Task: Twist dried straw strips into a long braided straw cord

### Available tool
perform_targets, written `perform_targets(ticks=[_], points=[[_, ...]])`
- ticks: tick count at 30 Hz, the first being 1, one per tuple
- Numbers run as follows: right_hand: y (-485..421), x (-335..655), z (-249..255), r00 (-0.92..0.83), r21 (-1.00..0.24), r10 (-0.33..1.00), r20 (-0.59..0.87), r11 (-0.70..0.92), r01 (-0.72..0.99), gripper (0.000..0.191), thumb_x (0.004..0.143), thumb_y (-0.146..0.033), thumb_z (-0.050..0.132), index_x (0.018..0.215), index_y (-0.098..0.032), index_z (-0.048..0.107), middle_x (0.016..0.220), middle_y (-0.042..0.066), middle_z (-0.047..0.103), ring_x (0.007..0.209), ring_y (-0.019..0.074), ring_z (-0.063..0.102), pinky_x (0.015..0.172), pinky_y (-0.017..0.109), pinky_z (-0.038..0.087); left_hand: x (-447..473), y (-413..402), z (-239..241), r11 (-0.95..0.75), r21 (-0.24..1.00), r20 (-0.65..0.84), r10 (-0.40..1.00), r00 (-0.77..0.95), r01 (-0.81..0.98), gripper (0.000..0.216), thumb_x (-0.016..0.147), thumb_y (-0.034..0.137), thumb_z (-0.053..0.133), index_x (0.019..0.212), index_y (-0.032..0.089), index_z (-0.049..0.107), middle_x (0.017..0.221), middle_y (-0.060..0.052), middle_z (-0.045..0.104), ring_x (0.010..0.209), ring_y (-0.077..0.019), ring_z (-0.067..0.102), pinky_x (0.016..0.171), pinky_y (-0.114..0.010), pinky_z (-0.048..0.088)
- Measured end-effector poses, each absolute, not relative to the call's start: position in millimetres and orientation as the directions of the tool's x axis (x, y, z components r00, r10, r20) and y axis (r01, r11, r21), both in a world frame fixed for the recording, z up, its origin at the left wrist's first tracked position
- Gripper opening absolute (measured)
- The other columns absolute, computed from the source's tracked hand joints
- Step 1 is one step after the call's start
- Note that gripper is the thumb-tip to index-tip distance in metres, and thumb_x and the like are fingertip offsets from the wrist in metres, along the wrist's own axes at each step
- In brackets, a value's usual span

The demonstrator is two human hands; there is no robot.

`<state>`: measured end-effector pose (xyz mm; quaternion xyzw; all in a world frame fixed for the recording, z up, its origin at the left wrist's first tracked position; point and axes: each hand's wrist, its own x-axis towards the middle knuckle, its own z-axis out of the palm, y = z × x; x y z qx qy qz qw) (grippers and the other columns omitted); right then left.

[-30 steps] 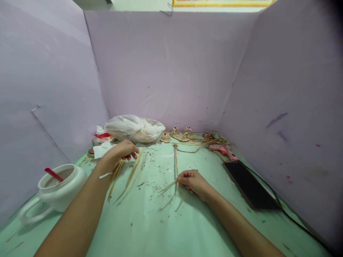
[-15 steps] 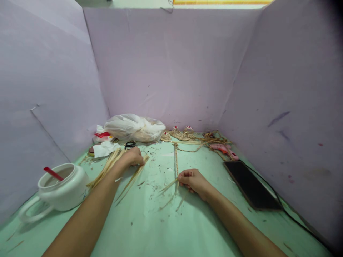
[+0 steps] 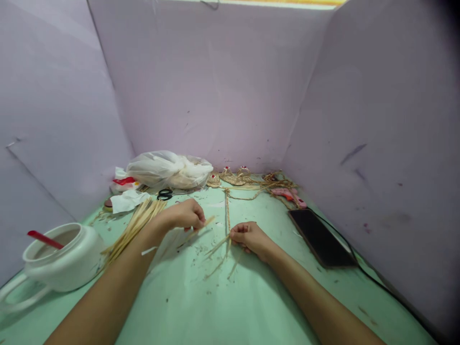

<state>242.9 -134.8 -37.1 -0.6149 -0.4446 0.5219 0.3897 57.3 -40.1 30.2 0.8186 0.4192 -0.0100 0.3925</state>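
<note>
My right hand (image 3: 249, 238) pinches the near end of a narrow straw braid (image 3: 227, 211), which runs away from me across the green table. Loose straw ends (image 3: 218, 247) fan out from under its fingertips. To the left of the braid, my left hand (image 3: 189, 215) is closed on a pale straw strip (image 3: 207, 222) whose ends stick out on both sides of the fingers. Beside my left forearm lies a bundle of straw strips (image 3: 134, 224), partly covered by the arm.
A white pot (image 3: 66, 261) with a red stick stands at left. Behind are black scissors (image 3: 165, 194), a white plastic bag (image 3: 168, 170) and small woven pieces (image 3: 233, 178). At right lie a pink glue gun (image 3: 292, 195), a dark phone-like slab (image 3: 321, 239) and a black cable.
My left hand has moved right, away from the straw bundle and closer to the braid, carrying the strip. My right hand keeps its pinch. The whole view has shifted slightly.
</note>
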Motion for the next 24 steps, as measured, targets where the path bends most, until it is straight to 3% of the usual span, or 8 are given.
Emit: perform_targets(ticks=[5,10,14,20,24], points=[[-134,246,-38,0.055,-0.952,0.964,-0.261,-0.266,0.15,0.008,0.065,-0.019,0.056,0.06,-0.013,0.054,0.043,-0.006,0.045,0.033,0.0023,0.027,0.032,0.017,0.021,91,-68,9,-0.268,0.653,-0.45,0.615,0.647,0.709,0.01,0.048,0.019,0.048,0.054,0.014,0.055,0.039,0.004,0.042,0.036,-0.0076,0.036,0.039,-0.02,0.027],[-133,246,-37,0.055,-0.949,0.963,-0.264,-0.27,0.166,0.008,0.066,-0.018,0.055,0.06,-0.013,0.055,0.045,-0.005,0.048,0.033,0.0024,0.029,0.032,0.017,0.022,95,-67,-2,-0.095,0.758,-0.452,0.635,0.626,0.645,0.017,0.055,0.031,0.054,0.05,0.015,0.049,0.035,0.005,0.035,0.032,-0.0058,0.028,0.035,-0.02,0.018],[-134,245,-34,0.055,-0.951,0.962,-0.266,-0.272,0.147,0.008,0.066,-0.017,0.055,0.059,-0.013,0.055,0.044,-0.006,0.047,0.033,0.0029,0.029,0.033,0.017,0.023,100,-66,-9,0.011,0.807,-0.446,0.665,0.599,0.59,0.018,0.053,0.031,0.059,0.052,0.014,0.052,0.033,0.006,0.035,0.031,-0.0051,0.026,0.034,-0.02,0.014],[-136,246,-38,0.068,-0.951,0.965,-0.254,-0.262,0.162,0.009,0.066,-0.018,0.054,0.058,-0.013,0.055,0.044,-0.006,0.048,0.032,0.0029,0.028,0.032,0.018,0.023,96,-60,-13,0.076,0.801,-0.496,0.641,0.586,0.594,0.019,0.046,0.029,0.063,0.055,0.014,0.054,0.033,0.006,0.037,0.029,-0.005,0.026,0.033,-0.02,0.012],[-134,246,-41,0.067,-0.951,0.968,-0.243,-0.251,0.182,0.008,0.066,-0.018,0.054,0.06,-0.013,0.055,0.046,-0.006,0.05,0.032,0.0028,0.029,0.032,0.018,0.022,94,-57,-17,0.077,0.786,-0.532,0.591,0.607,0.614,0.028,0.048,0.037,0.065,0.059,0.014,0.056,0.036,0.006,0.038,0.03,-0.0044,0.026,0.034,-0.02,0.012]])
